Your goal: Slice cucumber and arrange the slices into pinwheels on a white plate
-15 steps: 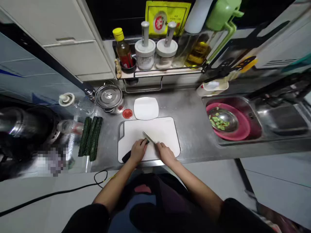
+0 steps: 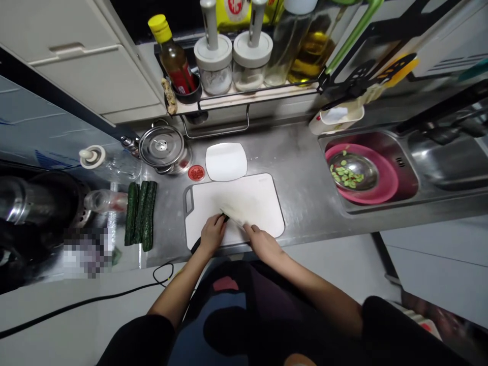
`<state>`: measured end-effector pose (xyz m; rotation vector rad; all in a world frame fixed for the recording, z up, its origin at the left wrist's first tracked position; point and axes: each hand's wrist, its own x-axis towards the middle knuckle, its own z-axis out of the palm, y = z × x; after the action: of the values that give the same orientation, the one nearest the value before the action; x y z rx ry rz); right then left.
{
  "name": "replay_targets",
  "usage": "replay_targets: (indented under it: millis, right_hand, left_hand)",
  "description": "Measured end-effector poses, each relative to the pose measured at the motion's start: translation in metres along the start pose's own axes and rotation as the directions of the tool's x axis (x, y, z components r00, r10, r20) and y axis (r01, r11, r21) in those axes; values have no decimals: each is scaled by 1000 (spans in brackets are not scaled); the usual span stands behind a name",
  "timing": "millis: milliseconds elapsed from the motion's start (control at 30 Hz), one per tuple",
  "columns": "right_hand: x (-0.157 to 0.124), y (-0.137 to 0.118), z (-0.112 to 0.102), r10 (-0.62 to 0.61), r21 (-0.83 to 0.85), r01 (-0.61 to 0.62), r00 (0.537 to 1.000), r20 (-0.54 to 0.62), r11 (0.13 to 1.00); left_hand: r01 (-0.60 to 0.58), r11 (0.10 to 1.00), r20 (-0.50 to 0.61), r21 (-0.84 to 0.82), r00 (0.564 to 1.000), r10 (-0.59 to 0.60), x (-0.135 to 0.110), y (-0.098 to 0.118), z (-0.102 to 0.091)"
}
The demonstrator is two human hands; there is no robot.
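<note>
My left hand [image 2: 213,234] is closed around a dark green cucumber [image 2: 195,246], pressing it on the white cutting board [image 2: 263,195]. One end of the cucumber shows past my fingertips, the other below my wrist; the middle is hidden under the hand. My right hand [image 2: 262,241] grips a knife [image 2: 233,214] by its handle, which the fingers cover. The blade is smeared by motion and points up and left, beside the cucumber's far end. Whether it touches the cucumber I cannot tell.
Several whole cucumbers [image 2: 141,213] lie left of the board. Behind it are a white plate [image 2: 226,161], a small red dish [image 2: 196,173] and a lidded pot [image 2: 161,146]. At right, a pink basin [image 2: 389,178] in the sink holds a metal bowl [image 2: 368,173] with green slices.
The head view has shifted, with the shelf now higher and nearer. Both hands keep their grips close together on the board, and the knife blade is more blurred.
</note>
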<state>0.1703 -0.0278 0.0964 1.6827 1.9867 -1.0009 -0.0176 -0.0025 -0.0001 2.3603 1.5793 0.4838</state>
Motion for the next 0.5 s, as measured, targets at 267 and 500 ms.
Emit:
replay_targets:
  millis: [267,500]
  right_hand:
    - [-15,-4,-5,34,23,-35,999,43,999]
    - [-20,-8,-7,35,18,-36,998,47,999]
  left_hand:
    - [-22,996,12,-81,1000,23,2,-3,6]
    - [-53,995,6,-89,999,54,-1,-4,6]
